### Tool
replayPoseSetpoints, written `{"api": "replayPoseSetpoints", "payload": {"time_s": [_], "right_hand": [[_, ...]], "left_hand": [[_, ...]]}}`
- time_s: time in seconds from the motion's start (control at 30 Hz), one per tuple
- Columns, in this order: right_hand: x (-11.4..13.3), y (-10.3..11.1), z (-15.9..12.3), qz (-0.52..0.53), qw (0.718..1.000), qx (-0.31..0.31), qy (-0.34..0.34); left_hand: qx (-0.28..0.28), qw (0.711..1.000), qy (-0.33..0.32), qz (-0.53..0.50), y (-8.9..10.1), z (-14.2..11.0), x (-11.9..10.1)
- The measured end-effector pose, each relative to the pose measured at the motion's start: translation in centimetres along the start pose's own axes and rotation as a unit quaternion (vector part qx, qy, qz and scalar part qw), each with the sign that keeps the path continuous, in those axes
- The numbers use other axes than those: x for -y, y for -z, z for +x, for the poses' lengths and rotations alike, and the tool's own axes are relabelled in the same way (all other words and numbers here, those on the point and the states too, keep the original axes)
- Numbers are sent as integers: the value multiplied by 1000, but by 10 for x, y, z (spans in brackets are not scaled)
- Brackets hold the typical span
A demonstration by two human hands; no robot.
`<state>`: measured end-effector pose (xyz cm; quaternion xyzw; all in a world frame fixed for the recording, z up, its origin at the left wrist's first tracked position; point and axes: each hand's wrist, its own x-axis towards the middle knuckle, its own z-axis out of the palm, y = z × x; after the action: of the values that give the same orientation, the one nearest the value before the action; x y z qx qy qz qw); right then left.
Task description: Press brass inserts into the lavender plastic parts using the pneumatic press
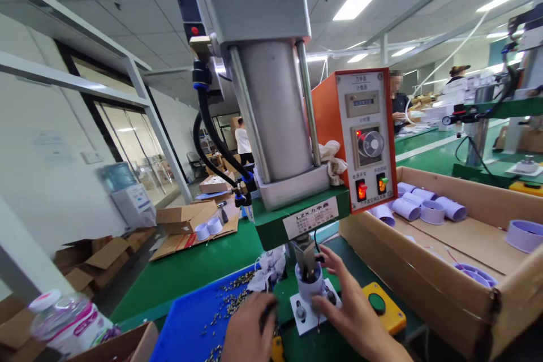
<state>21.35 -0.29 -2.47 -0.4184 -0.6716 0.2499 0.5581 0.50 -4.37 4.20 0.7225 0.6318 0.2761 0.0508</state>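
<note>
A press (274, 113) stands before me, its tool reaching down into a pale lilac plastic cylinder (309, 287). The cylinder sits upright on a white plate (300, 321) with bolts. On the right, my right hand (354, 308) has its fingers apart, the thumb against or very near the cylinder and the fingertips beside the tool. My left hand (248, 329) is smeared by motion, left of the plate and over the edge of a blue tray (178, 317). A dark patch shows at its fingertips; I cannot make out whether it is held. Small metal parts (231, 305) lie scattered in the tray.
A cardboard box (394, 260) with lilac cylinders stands at right, beyond a yellow box with a green button (376, 303). An orange control box (356, 141) adjoins the press. A plastic bottle (70, 322) is at lower left. People are in the background.
</note>
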Motion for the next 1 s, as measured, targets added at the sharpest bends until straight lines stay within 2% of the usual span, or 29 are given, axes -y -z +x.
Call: {"api": "replayPoseSetpoints", "payload": {"time_s": [0.1, 0.3, 0.47, 0.67, 0.77, 0.87, 1.0], "right_hand": [[20, -19, 14, 78, 996, 33, -20], [19, -25, 16, 130, 989, 47, -46], [19, -25, 17, 123, 989, 29, -72], [21, -24, 19, 181, 981, 51, -37], [21, -26, 21, 167, 983, 54, -50], [20, -24, 22, 115, 990, 59, -50], [-4, -5, 9, -47, 997, 62, 10]], "left_hand": [[9, 998, 37, -55, 12, 32, -23], [60, 995, -15, -73, 28, 57, -57], [105, 994, -36, -18, 20, 69, -75], [164, 985, -44, 17, 10, 78, -82], [189, 981, -47, 23, 10, 82, -84], [187, 981, -43, 34, 12, 87, -88], [142, 989, -42, 7, 18, 76, -76]]}}
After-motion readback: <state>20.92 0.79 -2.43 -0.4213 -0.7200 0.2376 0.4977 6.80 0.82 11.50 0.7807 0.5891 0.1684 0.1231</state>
